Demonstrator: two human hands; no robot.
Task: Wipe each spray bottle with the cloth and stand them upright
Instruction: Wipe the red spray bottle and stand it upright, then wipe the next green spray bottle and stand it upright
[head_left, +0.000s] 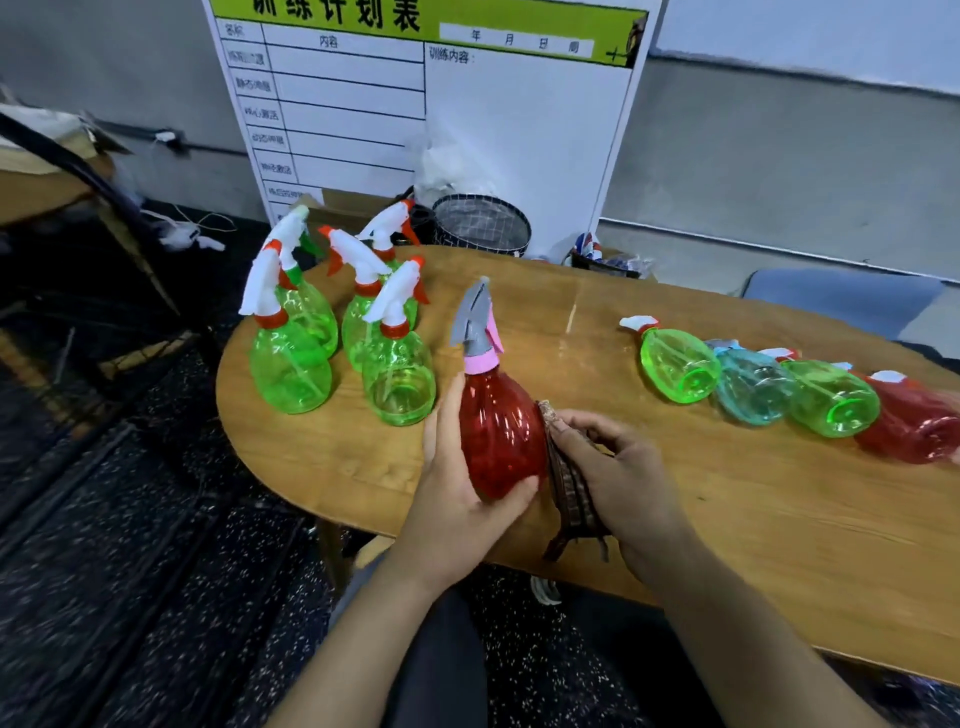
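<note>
My left hand (460, 483) grips a red spray bottle (498, 431) with a grey and pink nozzle, holding it upright above the wooden table (727, 519). My right hand (618, 478) holds a brown cloth (569, 483) pressed against the bottle's right side. Several green bottles (332, 332) with white and orange nozzles stand upright at the table's left end. On the right lie a green bottle (678, 366), a blue bottle (753, 387), another green bottle (834, 400) and a red bottle (914, 421), all on their sides.
A white chart board (467, 104) leans on the wall behind the table. A round dark basket (483, 226) sits behind the table's far edge. A blue chair (841, 299) is at the far right. Dark speckled floor lies to the left and below.
</note>
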